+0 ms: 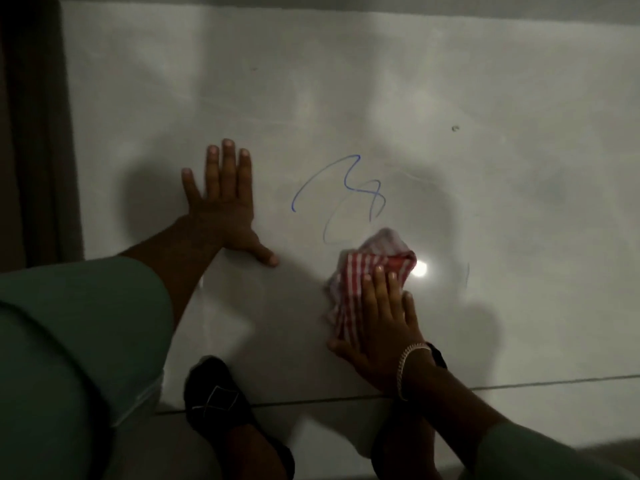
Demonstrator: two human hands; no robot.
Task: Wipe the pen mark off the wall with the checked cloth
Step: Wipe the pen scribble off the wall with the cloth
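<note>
A blue pen mark (346,188) loops across the pale glossy wall (485,168) at the middle of the view. Just below and right of it lies the red-and-white checked cloth (367,271), bunched up and pressed against the wall under my right hand (377,327). That hand lies flat on the cloth's lower part, fingers together, a bracelet at the wrist. The cloth's upper edge touches the lowest faint loop of the mark. My left hand (225,209) rests flat on the wall to the left of the mark, fingers spread, holding nothing.
A dark brown frame or curtain (34,133) runs down the left edge. A bright light spot (419,269) reflects beside the cloth. A dark-slippered foot (214,400) stands on the tiled floor below, near a grout line (519,384). Green sleeves cover both arms.
</note>
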